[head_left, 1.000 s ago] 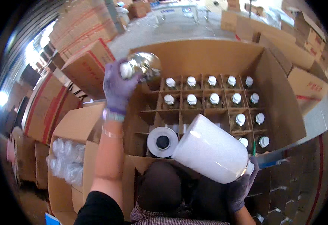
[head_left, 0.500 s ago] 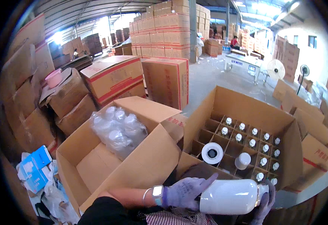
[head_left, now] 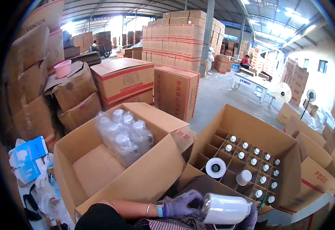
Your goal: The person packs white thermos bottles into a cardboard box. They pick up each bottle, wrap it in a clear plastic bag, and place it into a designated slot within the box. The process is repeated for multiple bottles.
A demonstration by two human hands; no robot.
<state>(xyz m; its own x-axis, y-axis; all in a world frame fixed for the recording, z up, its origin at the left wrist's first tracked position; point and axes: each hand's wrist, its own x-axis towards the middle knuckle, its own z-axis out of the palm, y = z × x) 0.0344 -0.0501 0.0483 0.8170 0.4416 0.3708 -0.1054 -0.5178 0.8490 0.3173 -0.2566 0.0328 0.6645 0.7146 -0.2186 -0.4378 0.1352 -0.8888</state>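
Note:
Low in front of me lies a glossy white cylindrical jug point(head_left: 227, 209), on its side, with a thin handle loop below it. My left hand point(head_left: 182, 203), in a pale purple glove, is closed with curled fingers at the jug's left end. My right hand point(head_left: 251, 217), gloved likewise, grips the right end; most of its fingers are hidden behind the jug. Just beyond, a divided carton point(head_left: 265, 132) holds several white-capped bottles point(head_left: 253, 161). A white ring-shaped piece with a dark centre point(head_left: 215, 168) and a white cup point(head_left: 244, 178) rest on its dividers.
To the left, an open carton point(head_left: 98, 166) holds clear-plastic-wrapped pieces point(head_left: 124, 132). Taped cartons point(head_left: 123, 80) and a pink basin point(head_left: 62, 69) stand behind it. A blue-and-white box point(head_left: 29, 159) lies far left above plastic bags. Fans point(head_left: 310, 96) and stacked cartons line the hall.
The jug has turned in my hands, so its handle loop now shows below and its narrower right end is covered. My left index finger, earlier stretched out, is now curled. My view has shifted slightly.

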